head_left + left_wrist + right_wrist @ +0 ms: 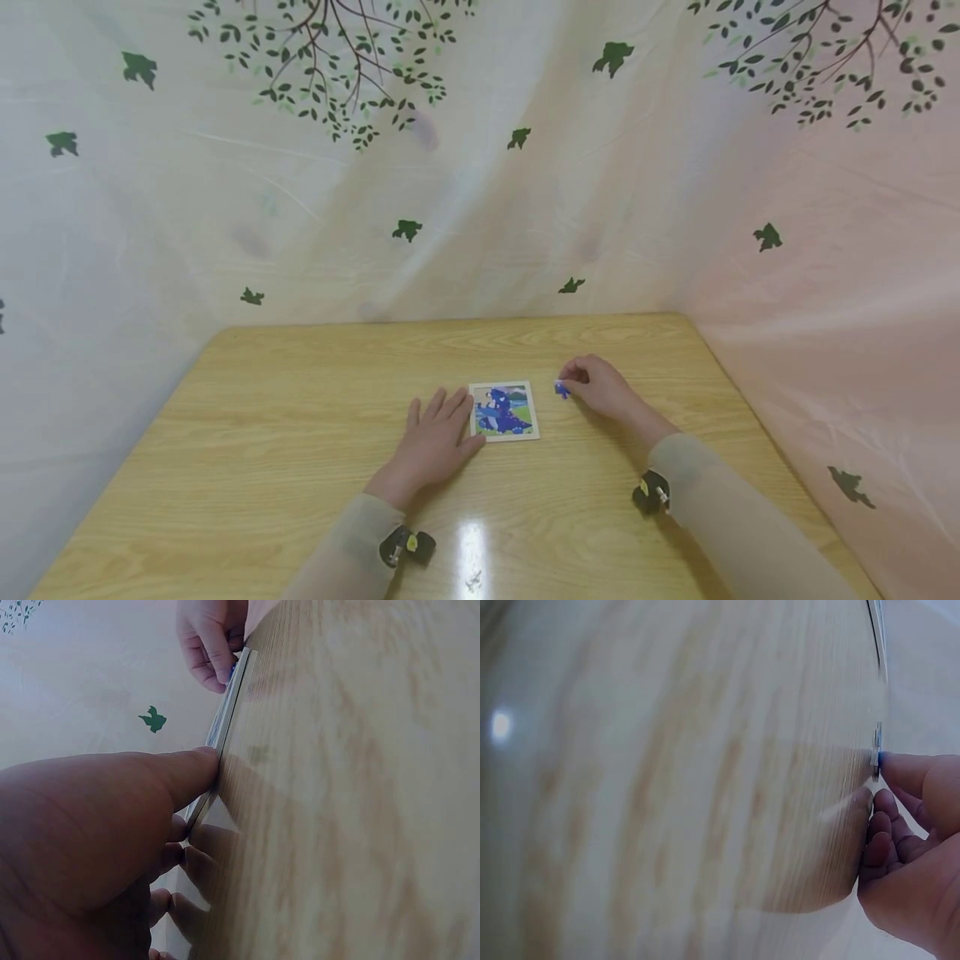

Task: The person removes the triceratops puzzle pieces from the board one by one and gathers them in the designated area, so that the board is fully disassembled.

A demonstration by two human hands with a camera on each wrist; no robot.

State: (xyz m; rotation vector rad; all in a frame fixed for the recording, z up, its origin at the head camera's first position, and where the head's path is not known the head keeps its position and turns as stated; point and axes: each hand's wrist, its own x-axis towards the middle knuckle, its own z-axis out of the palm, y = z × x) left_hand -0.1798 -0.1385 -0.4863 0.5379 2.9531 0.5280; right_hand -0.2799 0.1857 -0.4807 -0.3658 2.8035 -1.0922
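Note:
A small square jigsaw puzzle (pixel 504 412) with a white border and a blue dinosaur picture lies flat on the table. Spread fingers of my left hand (pixel 437 440) rest along its left side, and the thumb touches the lower left corner. In the left wrist view, that thumb presses against the edge of the puzzle (pixel 227 712). Right of the puzzle, my right hand (pixel 597 388) pinches a small blue puzzle piece (pixel 561 389) between thumb and fingers. Seen from the right wrist, the piece (pixel 877 744) stays at the table surface, partly covered by the thumb.
The wooden table (pixel 300 467) has a pale light reflection near its front. Behind it and along both sides hang white curtains (pixel 465 275) printed with leaves and birds. Each sleeved wrist carries a small black camera (pixel 651 493).

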